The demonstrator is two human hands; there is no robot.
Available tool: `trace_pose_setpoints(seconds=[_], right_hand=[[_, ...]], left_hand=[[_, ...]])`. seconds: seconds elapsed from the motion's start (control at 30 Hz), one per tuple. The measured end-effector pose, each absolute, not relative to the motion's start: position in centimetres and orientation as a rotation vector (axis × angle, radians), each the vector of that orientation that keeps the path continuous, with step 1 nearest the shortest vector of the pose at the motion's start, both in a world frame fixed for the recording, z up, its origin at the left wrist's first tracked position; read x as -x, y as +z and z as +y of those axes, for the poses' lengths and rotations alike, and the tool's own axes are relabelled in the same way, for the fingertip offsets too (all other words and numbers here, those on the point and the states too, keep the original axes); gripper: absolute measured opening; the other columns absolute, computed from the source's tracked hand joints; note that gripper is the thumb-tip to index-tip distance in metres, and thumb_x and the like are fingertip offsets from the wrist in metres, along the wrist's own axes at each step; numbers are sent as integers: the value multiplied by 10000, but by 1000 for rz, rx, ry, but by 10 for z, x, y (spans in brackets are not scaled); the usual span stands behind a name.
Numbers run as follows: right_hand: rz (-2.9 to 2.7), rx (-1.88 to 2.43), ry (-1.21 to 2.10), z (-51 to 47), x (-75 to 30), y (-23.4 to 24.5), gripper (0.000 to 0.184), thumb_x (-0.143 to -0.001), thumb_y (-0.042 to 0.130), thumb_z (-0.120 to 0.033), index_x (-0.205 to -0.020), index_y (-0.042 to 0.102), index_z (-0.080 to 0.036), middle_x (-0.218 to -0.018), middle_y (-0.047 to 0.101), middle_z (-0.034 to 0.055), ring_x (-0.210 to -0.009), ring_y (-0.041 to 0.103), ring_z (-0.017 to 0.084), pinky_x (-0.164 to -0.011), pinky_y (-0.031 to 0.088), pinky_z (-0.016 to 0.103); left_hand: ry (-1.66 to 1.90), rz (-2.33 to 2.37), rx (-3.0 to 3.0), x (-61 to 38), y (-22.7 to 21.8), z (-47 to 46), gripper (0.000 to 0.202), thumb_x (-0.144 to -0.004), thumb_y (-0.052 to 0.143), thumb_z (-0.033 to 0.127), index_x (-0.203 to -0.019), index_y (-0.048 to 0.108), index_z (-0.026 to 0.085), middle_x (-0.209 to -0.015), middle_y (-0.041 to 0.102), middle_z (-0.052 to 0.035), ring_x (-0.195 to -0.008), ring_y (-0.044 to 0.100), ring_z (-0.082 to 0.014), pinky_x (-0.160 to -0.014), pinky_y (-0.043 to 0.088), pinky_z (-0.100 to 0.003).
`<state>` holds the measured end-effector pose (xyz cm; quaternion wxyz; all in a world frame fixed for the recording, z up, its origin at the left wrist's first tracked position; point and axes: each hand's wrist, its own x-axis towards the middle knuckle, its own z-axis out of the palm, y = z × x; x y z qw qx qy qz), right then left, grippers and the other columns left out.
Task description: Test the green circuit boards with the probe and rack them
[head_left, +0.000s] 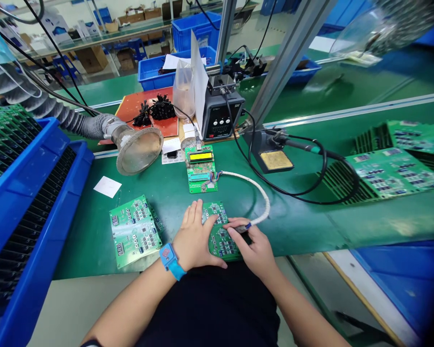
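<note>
One circuit board (220,246) lies under the left hand (194,236) and right hand (253,251).

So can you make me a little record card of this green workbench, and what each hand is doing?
Place: green workbench
Left hand: flat on a green circuit board
Left wrist: blue wristband
Right hand: pinching a dark probe on a white sleeved cable
Cable goes to: circuit board with yellow LCD screen
Nearby: soldering station, fume extractor funnel, blue tray of circuit boards
</note>
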<state>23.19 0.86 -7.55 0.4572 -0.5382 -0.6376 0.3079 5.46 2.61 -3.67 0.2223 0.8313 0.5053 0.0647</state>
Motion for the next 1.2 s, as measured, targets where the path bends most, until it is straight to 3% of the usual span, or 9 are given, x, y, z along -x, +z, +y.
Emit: trace_pose_setpoints(seconds=[0.1, 0.23, 0.4, 0.6, 0.8, 1.03, 1.2], right_hand=[[-1433, 1294, 844, 14, -232, -76, 143, -879, 576, -365, -879, 607, -226, -881, 712, 68, -940, 661, 236, -873, 518, 418], [-1210, 1266, 951, 35, -230, -79, 202, -862, 594, -400, -950, 524, -232, -896, 732, 66, -865, 688, 208, -793, 546, 383], [-1350, 1353, 954, 61, -223, -84, 236, -854, 582, -409, -976, 536, -213, -942, 729, 86, -907, 673, 217, -846, 500, 402], [-1449, 1395, 963, 64, -218, -85, 199, -872, 564, -386, -975, 547, -216, -964, 721, 68, -911, 666, 211, -843, 488, 386], [-1558, 1408, 868, 63, -218, -82, 155, -884, 547, -354, -953, 558, -216, -957, 718, 66, -908, 660, 215, -832, 484, 376], [-1742, 1400, 555, 64, -213, -78, 106, -867, 544, -313, -836, 574, -216, -867, 709, 68, -806, 656, 225, -753, 501, 357], [-1709, 1447, 475, 65, -210, -81, 115, -847, 564, -309, -783, 587, -216, -794, 708, 66, -713, 644, 233, -692, 497, 365]], left_hand=[[175, 1424, -2306, -55, -30, 23, 1121, -341, 909, 567, -1289, 483, 147, -1516, 192, -259, -1365, 193, -512, -1066, 232, -671], [222, 1446, -2401, -30, -3, 9, 1122, -317, 925, 533, -1286, 481, 184, -1499, 217, -238, -1357, 227, -496, -1069, 260, -645], [236, 1633, -2488, 47, 33, -2, 1086, -459, 883, 552, -1365, 372, 240, -1496, 200, -200, -1369, 201, -468, -1062, 266, -639], [51, 1759, -2442, 110, 31, -1, 1016, -556, 819, 585, -1381, 333, 246, -1476, 218, -200, -1361, 198, -494, -1027, 275, -663], [-41, 1759, -2255, 118, 26, -2, 949, -647, 769, 591, -1410, 297, 283, -1530, 125, -181, -1390, 105, -499, -1000, 313, -663], [-47, 1733, -2214, 122, 22, -3, 1028, -639, 735, 683, -1456, 234, 312, -1566, -30, -178, -1396, -15, -505, -1011, 263, -692], [48, 1771, -2310, 124, 22, -4, 983, -700, 672, 701, -1472, 224, 288, -1562, 9, -189, -1384, -19, -530, -994, 248, -721]])
